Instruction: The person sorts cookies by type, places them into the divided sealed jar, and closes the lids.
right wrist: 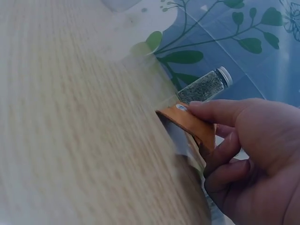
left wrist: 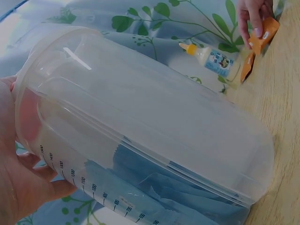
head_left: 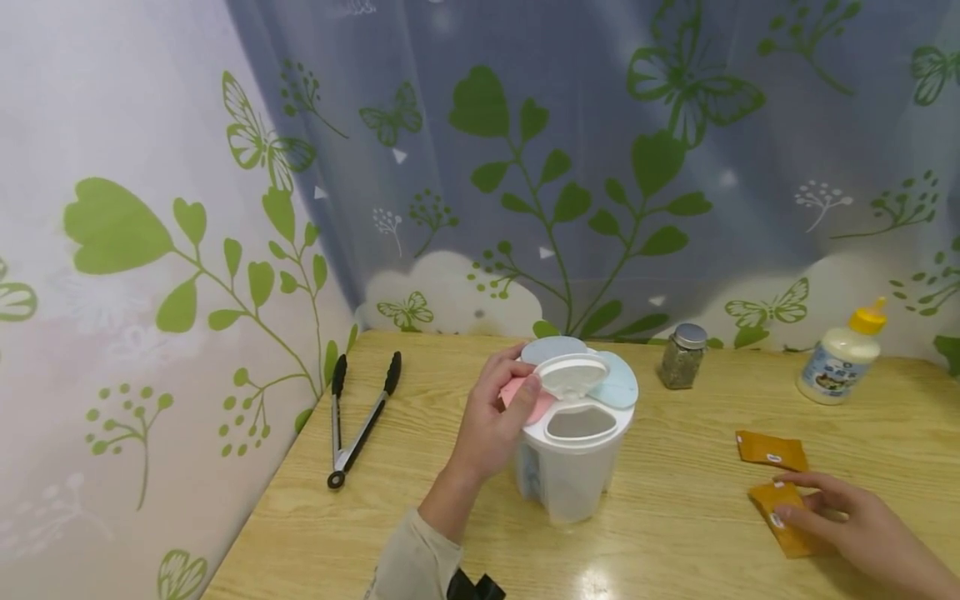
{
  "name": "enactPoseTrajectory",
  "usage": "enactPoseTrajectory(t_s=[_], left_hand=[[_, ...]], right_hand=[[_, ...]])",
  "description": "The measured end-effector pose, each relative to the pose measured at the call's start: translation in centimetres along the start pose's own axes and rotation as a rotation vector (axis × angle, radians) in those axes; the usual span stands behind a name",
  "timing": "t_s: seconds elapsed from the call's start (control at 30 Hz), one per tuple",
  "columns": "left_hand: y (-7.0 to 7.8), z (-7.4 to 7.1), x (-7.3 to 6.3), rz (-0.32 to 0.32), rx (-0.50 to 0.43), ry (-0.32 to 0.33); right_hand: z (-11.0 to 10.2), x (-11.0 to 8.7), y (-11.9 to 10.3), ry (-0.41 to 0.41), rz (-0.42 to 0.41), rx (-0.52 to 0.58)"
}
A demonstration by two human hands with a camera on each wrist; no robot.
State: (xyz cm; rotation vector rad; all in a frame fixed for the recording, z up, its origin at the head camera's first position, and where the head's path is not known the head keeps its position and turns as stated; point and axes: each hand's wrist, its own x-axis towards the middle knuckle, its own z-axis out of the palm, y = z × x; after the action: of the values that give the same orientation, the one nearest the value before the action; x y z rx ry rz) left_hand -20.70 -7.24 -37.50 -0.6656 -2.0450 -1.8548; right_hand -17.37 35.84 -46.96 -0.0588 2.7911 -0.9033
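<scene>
A clear plastic storage canister point(head_left: 573, 479) with a divided round top stands upright on the table. Pink point(head_left: 528, 402), grey-blue point(head_left: 553, 349) and light blue lids point(head_left: 617, 383) are down, while the front flap point(head_left: 573, 377) is raised over an open compartment. My left hand point(head_left: 491, 417) grips the top's left side, thumb by the pink lid. Blue packets point(left wrist: 183, 190) show through the wall in the left wrist view, beside a printed scale. At right, my right hand point(head_left: 847, 517) pinches an orange packet point(head_left: 795, 537) between thumb and fingers. Another orange packet point(head_left: 771, 450) lies just behind it.
Black-tipped metal tongs point(head_left: 367, 425) lie spread at the left on the wooden table point(head_left: 300, 533). A small jar of dried herbs point(head_left: 681, 358) and a yellow-capped squeeze bottle point(head_left: 838, 362) stand at the back. A patterned curtain point(head_left: 480, 208) hangs behind the table.
</scene>
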Motion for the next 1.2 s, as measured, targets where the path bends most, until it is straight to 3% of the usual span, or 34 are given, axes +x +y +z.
enactPoseTrajectory(t_s=[0.23, 0.4, 0.53, 0.73, 0.87, 0.97, 1.1, 1.2], left_hand=[[-0.2, -0.1, -0.1, -0.009, -0.002, -0.004], [-0.3, -0.2, -0.2, -0.004, 0.001, 0.0], [-0.2, -0.2, -0.2, -0.003, 0.003, 0.003], [-0.1, -0.2, -0.1, 0.005, 0.004, 0.001], [-0.1, -0.1, 0.0, 0.006, 0.007, -0.003], [-0.2, -0.1, 0.0, 0.005, 0.008, -0.004], [-0.2, 0.0, 0.0, 0.011, 0.012, -0.001], [-0.1, 0.0, -0.1, 0.018, 0.008, 0.0]], right_hand=[[-0.6, 0.1, -0.5, -0.024, 0.049, 0.085], [-1.1, -0.3, -2.0, -0.041, 0.105, 0.239], [-1.3, -0.8, -3.7, -0.017, 0.095, 0.38], [-1.7, -1.3, -6.9, 0.056, -0.071, 0.493], [-2.2, -1.5, -9.4, 0.063, -0.122, 0.565], [-2.4, -1.4, -11.3, 0.042, -0.16, 0.709], [-2.3, -1.3, -13.6, 0.008, -0.271, 0.936], [-2.0, -1.2, -15.4, 0.007, -0.339, 1.021]])
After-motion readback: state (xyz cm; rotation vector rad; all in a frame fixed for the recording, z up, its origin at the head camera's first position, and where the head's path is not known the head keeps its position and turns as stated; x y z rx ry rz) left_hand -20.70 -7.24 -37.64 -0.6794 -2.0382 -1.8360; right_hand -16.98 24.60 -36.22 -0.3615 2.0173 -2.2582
